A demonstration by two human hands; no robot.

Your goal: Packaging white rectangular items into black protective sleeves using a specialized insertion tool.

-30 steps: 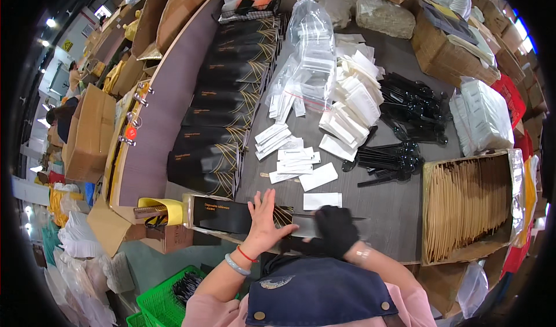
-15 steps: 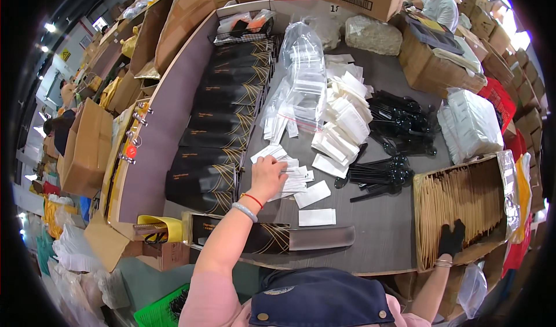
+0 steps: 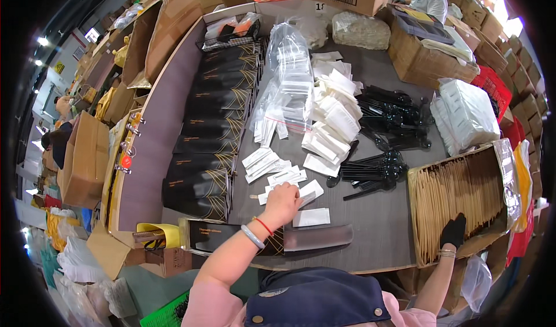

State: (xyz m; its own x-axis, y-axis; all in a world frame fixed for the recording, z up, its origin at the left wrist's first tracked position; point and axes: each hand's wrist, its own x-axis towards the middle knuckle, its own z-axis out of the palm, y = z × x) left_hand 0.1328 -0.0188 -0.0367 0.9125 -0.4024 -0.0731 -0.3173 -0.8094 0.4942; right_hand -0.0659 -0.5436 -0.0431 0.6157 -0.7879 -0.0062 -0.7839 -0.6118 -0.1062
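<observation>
My bare left hand (image 3: 284,204) is over the loose small white paper packets (image 3: 262,163) at the middle of the table. Its fingers curl down and look closed on a packet, though the fingertips are partly hidden. Two flat white packets lie near it: one against the fingertips, and another white packet (image 3: 311,217) just to the right. In front is a black pouch with gold lines (image 3: 217,236), with a frosted grey strip (image 3: 318,238) at its right end. My right hand (image 3: 453,230), in a black glove, touches tan strips (image 3: 452,194) packed upright in a carton; its fingers barely separate.
A row of black pouches (image 3: 202,136) lines the left side. Behind my left hand lie a clear plastic bag of packets (image 3: 289,83) and a white packet heap (image 3: 333,118). Black plastic spoons (image 3: 376,173) lie right of these. A wrapped white stack (image 3: 466,115) stands behind the carton.
My left hand has moved right and nearer to me, uncovering packets that were under it. The right hand stays at the carton of strips. The whole view has shifted slightly.
</observation>
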